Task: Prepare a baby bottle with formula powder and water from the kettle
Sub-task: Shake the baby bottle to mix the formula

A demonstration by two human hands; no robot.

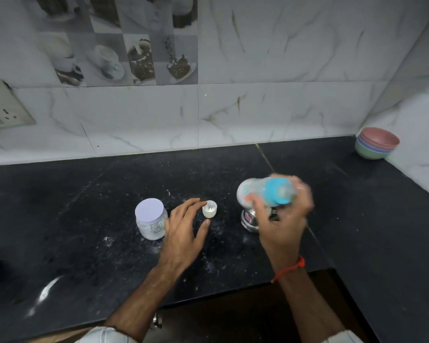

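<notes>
Left hand: yours, fingers spread and relaxed, holding nothing; fingertips just beside the cap.
Right hand: yours, curled round the bottle, gripping it above the counter; red thread on the wrist.
Bottle: tipped on its side, blurred; clear body, blue collar, base pointing left.
Cap: small, white, open side up, on the counter.
Jar: clear, pale lid, white powder inside, left of your left hand.
Steel vessel: beneath the bottle, partly hidden.
Bowls: stacked, far right corner.

Red thread bracelet on right wrist (knotted); pale rolled sleeves.
</notes>
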